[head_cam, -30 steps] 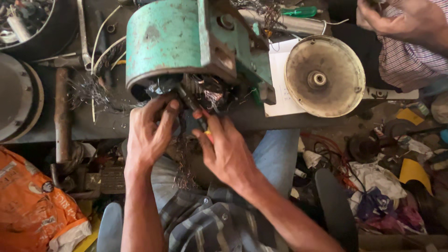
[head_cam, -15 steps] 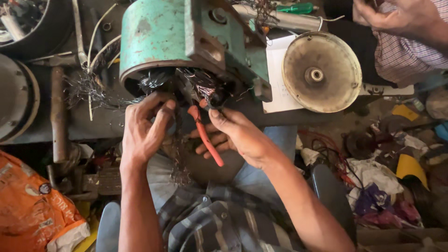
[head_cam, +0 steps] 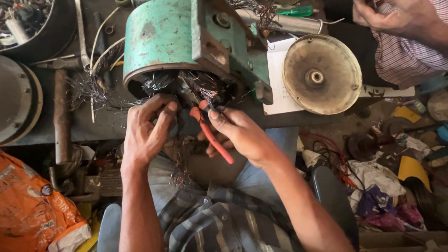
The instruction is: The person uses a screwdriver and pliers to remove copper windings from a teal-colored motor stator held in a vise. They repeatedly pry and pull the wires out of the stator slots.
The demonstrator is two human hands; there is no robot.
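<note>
A big green metal motor shell (head_cam: 186,42) lies on the dark worktop (head_cam: 107,123), its open end facing the person. Tangled thin copper wire (head_cam: 200,84) spills out of that end. The left hand (head_cam: 147,133) curls its fingers on the wire at the rim. The right hand (head_cam: 238,133) is closed around red-handled pliers (head_cam: 212,135), their nose poked into the wire. A round, dusty metal cover (head_cam: 322,74) sits just beside the shell on white paper. A rusty hammer (head_cam: 60,112) lies to the left. Another person's hand (head_cam: 387,16) is at the far right corner. An orange bag (head_cam: 32,210) crowds the floor.
</note>
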